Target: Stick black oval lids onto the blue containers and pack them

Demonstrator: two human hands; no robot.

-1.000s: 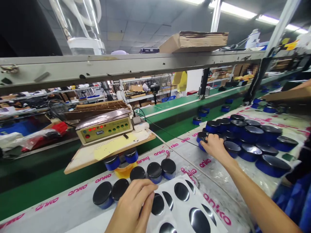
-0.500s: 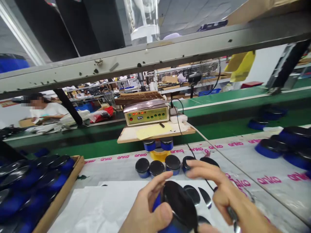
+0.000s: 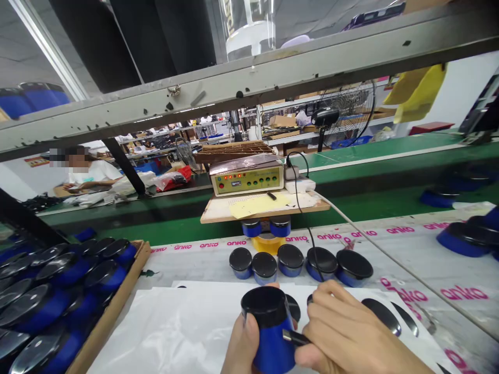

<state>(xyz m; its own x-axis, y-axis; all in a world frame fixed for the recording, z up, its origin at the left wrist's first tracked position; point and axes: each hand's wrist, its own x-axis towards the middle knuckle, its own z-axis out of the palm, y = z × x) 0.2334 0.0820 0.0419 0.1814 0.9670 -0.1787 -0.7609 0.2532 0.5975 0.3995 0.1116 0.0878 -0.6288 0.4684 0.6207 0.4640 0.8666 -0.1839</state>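
Observation:
My left hand (image 3: 242, 343) grips a blue jar with a black lid (image 3: 270, 324), held upright low in the middle over a white sheet (image 3: 167, 327). My right hand (image 3: 343, 337) is closed on a small dark tool (image 3: 295, 337) whose tip touches the jar's side. Black round stickers (image 3: 380, 316) lie on the sheet to the right. A row of several small blue jars with black lids (image 3: 290, 258) stands just beyond the sheet.
A cardboard tray (image 3: 113, 306) at the left holds many blue jars. A tester box (image 3: 247, 179) sits on a wooden board on the green conveyor (image 3: 374, 205), with a cable trailing right. More jars (image 3: 463, 239) lie at right. A person sits at far left.
My right hand left the pile of jars at right and came to the middle. A jar is now held upright in my left hand, with the tool against it. My view swung left.

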